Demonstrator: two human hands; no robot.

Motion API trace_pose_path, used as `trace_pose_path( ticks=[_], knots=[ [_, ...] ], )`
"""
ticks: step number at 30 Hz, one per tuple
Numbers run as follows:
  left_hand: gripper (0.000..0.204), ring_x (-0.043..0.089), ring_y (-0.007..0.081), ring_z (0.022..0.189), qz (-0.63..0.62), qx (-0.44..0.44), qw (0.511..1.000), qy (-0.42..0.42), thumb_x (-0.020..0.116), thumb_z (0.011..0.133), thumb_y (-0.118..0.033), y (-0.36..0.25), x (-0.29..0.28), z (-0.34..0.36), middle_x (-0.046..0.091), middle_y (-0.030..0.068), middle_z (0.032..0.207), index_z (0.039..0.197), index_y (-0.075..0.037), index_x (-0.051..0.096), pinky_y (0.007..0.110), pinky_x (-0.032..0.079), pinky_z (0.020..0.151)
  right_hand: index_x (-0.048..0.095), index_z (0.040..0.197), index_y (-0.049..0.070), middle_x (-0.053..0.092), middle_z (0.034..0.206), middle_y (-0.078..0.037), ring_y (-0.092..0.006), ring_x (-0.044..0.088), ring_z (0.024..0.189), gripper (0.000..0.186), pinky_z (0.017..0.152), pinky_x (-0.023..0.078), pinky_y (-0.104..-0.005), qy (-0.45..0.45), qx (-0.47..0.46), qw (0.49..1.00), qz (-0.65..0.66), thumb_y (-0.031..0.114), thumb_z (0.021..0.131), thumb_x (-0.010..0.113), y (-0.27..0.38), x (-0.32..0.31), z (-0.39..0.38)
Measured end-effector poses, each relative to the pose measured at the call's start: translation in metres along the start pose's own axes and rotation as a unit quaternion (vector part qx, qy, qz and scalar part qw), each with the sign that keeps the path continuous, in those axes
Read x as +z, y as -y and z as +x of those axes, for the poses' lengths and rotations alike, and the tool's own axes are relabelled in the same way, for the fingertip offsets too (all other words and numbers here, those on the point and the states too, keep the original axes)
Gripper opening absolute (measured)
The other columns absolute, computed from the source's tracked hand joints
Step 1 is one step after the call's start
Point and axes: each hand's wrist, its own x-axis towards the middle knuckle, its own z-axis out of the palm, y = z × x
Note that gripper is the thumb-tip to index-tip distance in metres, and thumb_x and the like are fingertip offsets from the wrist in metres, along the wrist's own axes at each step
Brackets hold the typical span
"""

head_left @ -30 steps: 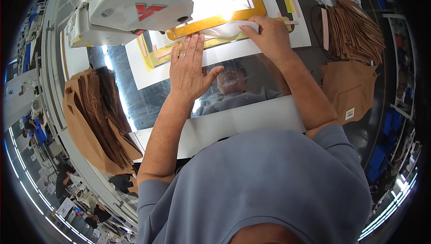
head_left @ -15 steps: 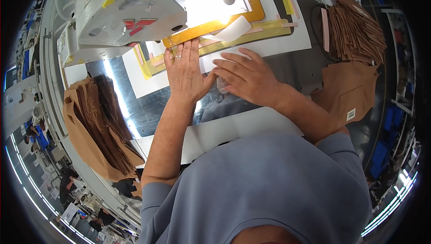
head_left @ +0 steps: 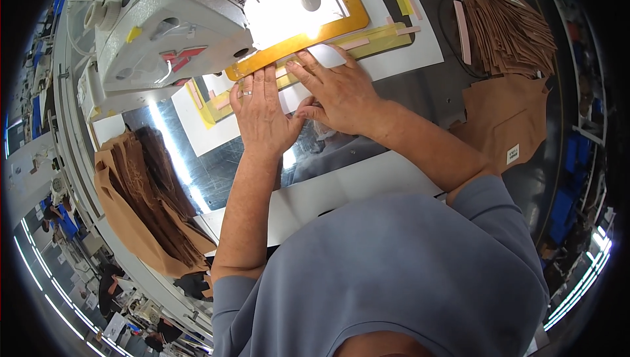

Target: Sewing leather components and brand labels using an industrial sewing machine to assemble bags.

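My left hand (head_left: 262, 119) lies flat with its fingers stretched, their tips at the front edge of an orange-yellow clamp frame (head_left: 302, 43). Beside it, my right hand (head_left: 344, 96) rests with its fingers reaching forward over a white curled strip (head_left: 326, 56). The two thumbs nearly meet. Beneath both hands lies a white sheet template (head_left: 425, 52) edged with yellow tape (head_left: 367, 37) and pink strips. Neither hand grips anything. Part of the strip is hidden under the right fingers.
A large sewing machine head (head_left: 174, 35) stands at the left of the frame. Folded brown fabric pieces (head_left: 141, 206) lie at the left. Another brown stack (head_left: 508, 32) and one flat brown piece (head_left: 502, 121) with a white label are at the right.
My right hand has moved left and forward, coming down over the white strip beside the left hand. The left hand stays at the frame's edge. The whole view has shifted slightly.
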Motion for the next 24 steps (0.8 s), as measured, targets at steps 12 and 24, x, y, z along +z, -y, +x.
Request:
trace_pose_path(
  ticks=[12, 24],
  knots=[
    [0.088, 0.045, 0.0359, 0.141, 0.027, 0.005, 0.999, 0.017, 0.062, 0.089, -0.06, 0.002, 0.004, 0.0, 0.05, 0.0223, 0.149, 0.149, 0.002, 0.045, 0.06, 0.023, 0.118, 0.05, 0.151, 0.008, 0.053, 0.15, -0.017, -0.0361, 0.043, 0.144, 0.077, 0.126, 0.015, -0.0597, 0.105, 0.096, 0.99, 0.011, 0.06, 0.095, 0.061, -0.002, -0.016, 0.013],
    [0.088, 0.048, 0.0379, 0.133, 0.034, 0.013, 0.999, 0.02, 0.054, 0.094, -0.066, 0.0, 0.002, 0.002, 0.055, 0.0229, 0.136, 0.147, 0.004, 0.046, 0.058, 0.023, 0.117, 0.05, 0.151, 0.01, 0.053, 0.152, -0.014, -0.0348, 0.041, 0.148, 0.072, 0.125, 0.013, -0.0641, -0.025, 0.099, 0.989, -0.107, 0.063, 0.104, 0.041, -0.05, -0.011, -0.016]
  ],
)
